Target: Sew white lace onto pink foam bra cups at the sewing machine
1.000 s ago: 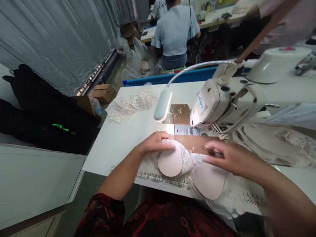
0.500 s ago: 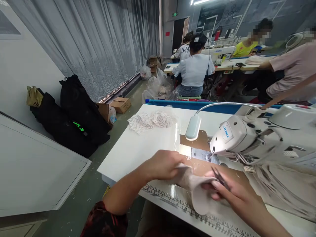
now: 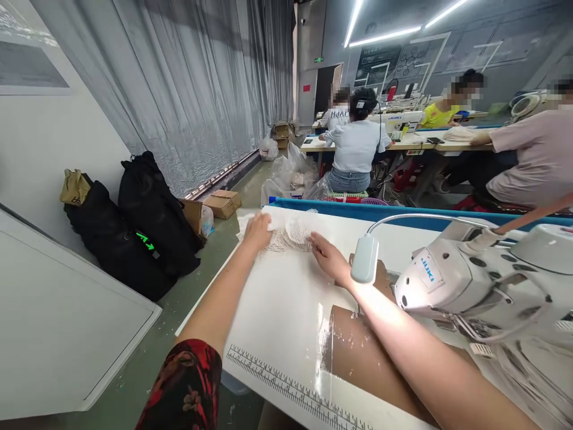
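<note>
White lace fabric (image 3: 286, 237) lies at the far left end of the white sewing table (image 3: 277, 298). My left hand (image 3: 258, 232) has its fingers closed on the left part of the lace, close to the table's edge. At the right side of the same lace is my right hand (image 3: 326, 255), its fingertips closed on the edge of the fabric. Whether anything else is in the right hand cannot be made out. My right forearm passes below the lamp head (image 3: 365, 258).
A JUKI sewing machine (image 3: 436, 278) stands at the right, with pale fabric (image 3: 510, 370) below it. Brown board (image 3: 358, 352) and a printed ruler (image 3: 290, 385) are nearer. Beyond the blue table edge (image 3: 403, 216), several people sit at machines. Black bags (image 3: 143, 227) lean at left.
Both hands have moved forward and left, from the near edge to the lace. The pale piece and dark snips they held before are no longer visible in them. The view has tilted up slightly.
</note>
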A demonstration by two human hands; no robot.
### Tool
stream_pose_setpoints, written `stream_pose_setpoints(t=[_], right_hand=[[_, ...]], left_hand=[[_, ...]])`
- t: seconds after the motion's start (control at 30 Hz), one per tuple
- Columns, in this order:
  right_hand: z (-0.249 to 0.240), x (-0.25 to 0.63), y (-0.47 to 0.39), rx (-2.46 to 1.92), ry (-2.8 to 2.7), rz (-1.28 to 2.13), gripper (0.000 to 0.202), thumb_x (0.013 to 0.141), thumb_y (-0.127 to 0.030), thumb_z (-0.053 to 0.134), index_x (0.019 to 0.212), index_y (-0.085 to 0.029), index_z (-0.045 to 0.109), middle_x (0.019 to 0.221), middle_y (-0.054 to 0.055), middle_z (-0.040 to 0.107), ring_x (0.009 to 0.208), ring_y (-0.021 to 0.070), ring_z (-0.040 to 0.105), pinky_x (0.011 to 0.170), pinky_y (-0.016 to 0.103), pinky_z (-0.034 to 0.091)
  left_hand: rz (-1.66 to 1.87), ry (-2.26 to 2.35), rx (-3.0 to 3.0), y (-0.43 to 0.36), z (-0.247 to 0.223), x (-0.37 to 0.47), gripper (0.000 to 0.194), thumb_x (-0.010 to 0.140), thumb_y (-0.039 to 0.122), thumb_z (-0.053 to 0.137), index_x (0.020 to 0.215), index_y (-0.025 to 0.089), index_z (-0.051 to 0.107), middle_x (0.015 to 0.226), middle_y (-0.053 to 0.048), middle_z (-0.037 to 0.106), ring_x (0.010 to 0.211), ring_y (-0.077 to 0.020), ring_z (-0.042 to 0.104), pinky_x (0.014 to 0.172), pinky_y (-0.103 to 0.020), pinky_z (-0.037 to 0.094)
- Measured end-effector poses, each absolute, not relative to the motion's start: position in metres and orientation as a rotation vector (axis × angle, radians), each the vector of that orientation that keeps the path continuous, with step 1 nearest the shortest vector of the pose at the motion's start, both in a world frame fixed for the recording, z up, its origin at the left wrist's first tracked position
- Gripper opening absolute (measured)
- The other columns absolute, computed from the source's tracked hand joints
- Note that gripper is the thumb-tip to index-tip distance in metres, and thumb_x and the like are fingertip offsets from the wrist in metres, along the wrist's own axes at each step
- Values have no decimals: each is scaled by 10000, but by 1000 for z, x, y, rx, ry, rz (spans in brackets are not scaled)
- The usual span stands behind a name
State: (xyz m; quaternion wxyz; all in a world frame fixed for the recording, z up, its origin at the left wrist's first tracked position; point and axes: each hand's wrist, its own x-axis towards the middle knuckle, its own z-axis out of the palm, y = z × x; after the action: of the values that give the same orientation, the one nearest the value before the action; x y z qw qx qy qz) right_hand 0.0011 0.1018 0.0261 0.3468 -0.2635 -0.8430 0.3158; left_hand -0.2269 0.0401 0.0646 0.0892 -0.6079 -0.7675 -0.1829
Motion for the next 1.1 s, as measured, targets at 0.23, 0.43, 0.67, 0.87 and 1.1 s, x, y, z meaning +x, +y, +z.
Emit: stream_pose_setpoints(t=[0.23,0.43,0.67,0.87,1.1], right_hand=[[-6,64,67,-813,-2308,866,386,911,-278,396,1234,-178,583,1241,137,640,1134,251,609,1011,477,451],[26,141,8,-936,-2384,896,353,930,-348,404,1167,-235,639,1226,79,661,1115,247,621,981,447,491],[6,231,-32,-1131,-2302,768,390,938,-387,390,1217,-210,597,1275,113,625,1189,275,572,1001,483,464],[0,267,-63,-1041,-2333,589,430,822,-108,401,1188,-222,595,1188,110,669,1067,235,638,851,389,540],[-4,304,-79,-1115,-2377,666,310,788,-108,473,1042,-197,627,891,65,727,800,218,678,689,308,504]], left_hand=[[-369,-2370,-1903,45,14,-224,558,812,201,527,1352,138,399,1453,-138,409,1348,-270,365,1087,-388,348],[-250,-2431,-1785,54,42,-230,501,851,82,402,1350,43,401,1404,-213,446,1315,-303,409,1080,-419,329],[-92,-2424,-1767,33,53,-195,451,884,192,433,1323,94,449,1430,-167,436,1379,-327,307,1101,-455,296],[-61,-2326,-1892,6,53,-144,508,865,360,493,1301,100,476,1420,-188,439,1332,-365,372,1047,-499,372],[-436,-1798,-3104,-41,67,-1,343,903,428,488,1160,243,619,1251,-61,615,1156,-233,571,982,-345,478]])
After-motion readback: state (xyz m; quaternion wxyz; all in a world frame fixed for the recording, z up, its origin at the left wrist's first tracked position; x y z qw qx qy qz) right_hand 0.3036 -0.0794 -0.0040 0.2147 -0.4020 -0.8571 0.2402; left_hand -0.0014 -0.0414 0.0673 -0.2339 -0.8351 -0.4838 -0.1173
